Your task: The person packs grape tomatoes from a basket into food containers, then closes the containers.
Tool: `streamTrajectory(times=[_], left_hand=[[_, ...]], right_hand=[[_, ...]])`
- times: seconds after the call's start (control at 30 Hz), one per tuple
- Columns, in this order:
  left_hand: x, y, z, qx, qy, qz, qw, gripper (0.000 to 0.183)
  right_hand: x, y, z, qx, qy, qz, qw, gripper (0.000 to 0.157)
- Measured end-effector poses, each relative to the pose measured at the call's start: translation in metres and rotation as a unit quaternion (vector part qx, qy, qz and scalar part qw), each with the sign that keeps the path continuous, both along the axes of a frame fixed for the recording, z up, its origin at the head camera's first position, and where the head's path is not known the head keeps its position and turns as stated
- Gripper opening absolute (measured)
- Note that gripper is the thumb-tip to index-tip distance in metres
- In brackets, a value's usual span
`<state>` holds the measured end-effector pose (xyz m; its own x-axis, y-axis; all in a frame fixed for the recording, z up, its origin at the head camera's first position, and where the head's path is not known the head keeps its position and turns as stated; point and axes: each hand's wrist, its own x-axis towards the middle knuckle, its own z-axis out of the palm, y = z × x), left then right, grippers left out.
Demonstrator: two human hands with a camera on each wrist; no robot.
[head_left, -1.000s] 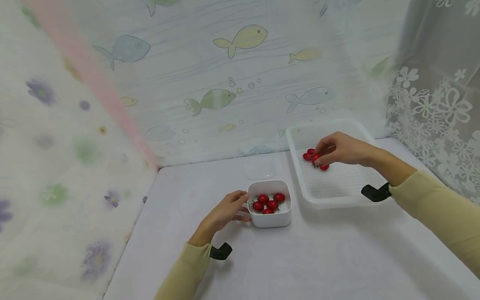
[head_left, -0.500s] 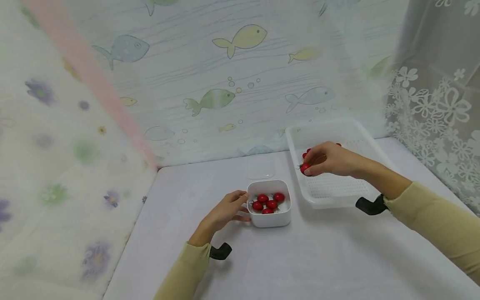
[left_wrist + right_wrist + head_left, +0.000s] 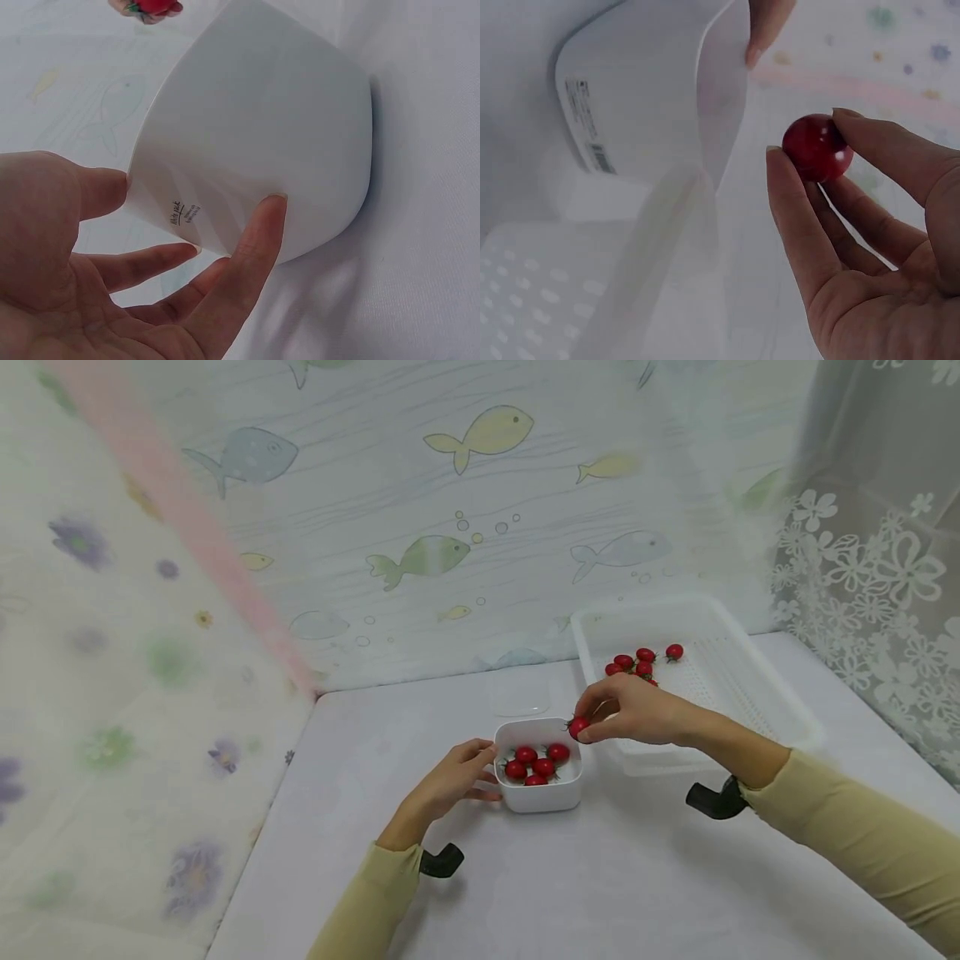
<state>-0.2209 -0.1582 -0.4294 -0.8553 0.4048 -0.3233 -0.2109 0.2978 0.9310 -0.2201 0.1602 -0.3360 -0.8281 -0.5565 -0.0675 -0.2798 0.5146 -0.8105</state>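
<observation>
Between thumb and fingers my right hand pinches a cherry tomato, held at the right rim of a small white box. Inside that box lie several red cherry tomatoes with green stems. Fingers of my left hand rest against the box's left side; in the left wrist view they touch its wall without curling round it. Behind the right hand, more cherry tomatoes lie in a white perforated basket.
A clear flat lid lies behind the box. White cloth covers the table. A fish-patterned curtain hangs at the back, and a lace-flowered one at the right.
My right hand has lifted a cherry tomato from the basket and carried it left and nearer, to the box's rim. The left hand and box have stayed in place.
</observation>
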Motion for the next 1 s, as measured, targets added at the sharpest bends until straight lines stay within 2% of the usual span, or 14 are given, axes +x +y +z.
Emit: streamTrajectory(times=[0.33, 0.5, 0.67, 0.8, 0.9, 1.0], left_hand=[[0.001, 0.001, -0.001, 0.004, 0.008, -0.001, 1.0, 0.049], [0.002, 0.001, 0.001, 0.01, 0.009, -0.001, 0.9999, 0.048], [0.001, 0.001, 0.001, 0.015, 0.007, -0.001, 0.9999, 0.049], [0.001, 0.001, 0.001, 0.02, 0.004, 0.0, 0.9998, 0.049], [0.001, 0.001, 0.001, 0.024, 0.003, 0.001, 0.9997, 0.048], [0.001, 0.002, 0.0, 0.024, 0.003, 0.0, 0.9997, 0.048]], right_hand=[[0.003, -0.04, -0.027, 0.016, 0.047, 0.048, 0.998, 0.011], [0.002, -0.061, -0.04, 0.031, 0.084, 0.061, 0.994, 0.009], [-0.004, -0.079, -0.057, 0.072, 0.127, 0.065, 0.987, 0.011], [-0.009, -0.092, -0.066, 0.126, 0.171, 0.064, 0.975, 0.014], [-0.011, -0.099, -0.069, 0.151, 0.175, 0.055, 0.971, 0.013], [-0.012, -0.103, -0.07, 0.152, 0.157, 0.043, 0.975, 0.01]])
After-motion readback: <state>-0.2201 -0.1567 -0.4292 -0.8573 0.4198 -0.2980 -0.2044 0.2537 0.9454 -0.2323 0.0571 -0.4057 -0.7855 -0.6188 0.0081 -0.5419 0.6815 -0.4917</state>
